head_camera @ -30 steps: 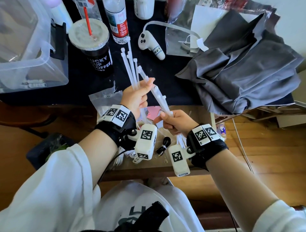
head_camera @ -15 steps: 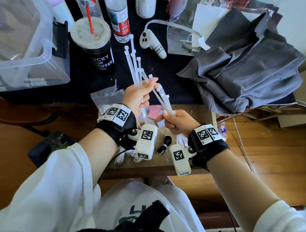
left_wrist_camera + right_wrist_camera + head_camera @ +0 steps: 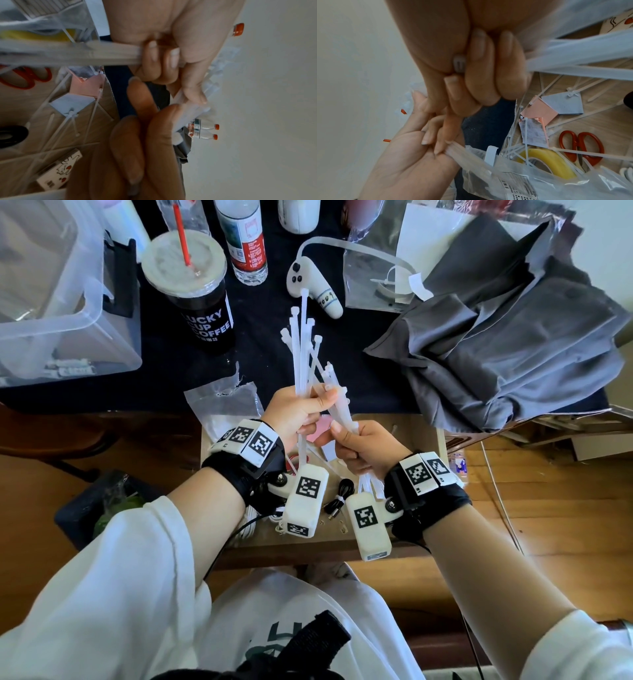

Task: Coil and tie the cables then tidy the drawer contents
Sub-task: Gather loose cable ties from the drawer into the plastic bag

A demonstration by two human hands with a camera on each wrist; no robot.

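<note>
Above the open wooden drawer (image 3: 424, 428), her left hand (image 3: 296, 414) and right hand (image 3: 364, 445) each clasp the white plastic zip ties (image 3: 301, 354), evidently gathering them into one bundle.

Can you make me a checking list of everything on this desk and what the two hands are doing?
Surface: open wooden drawer below a dark-covered table.
Job's things: white zip ties bunched upright; more loose in the drawer.
Clutter: coffee cup, red scissors, yellow tape, grey cloth.
Grippers: left hand and right hand both grip the ties.
Cables: small black coiled cable in the drawer.
Surroundings: wooden floor.
</note>
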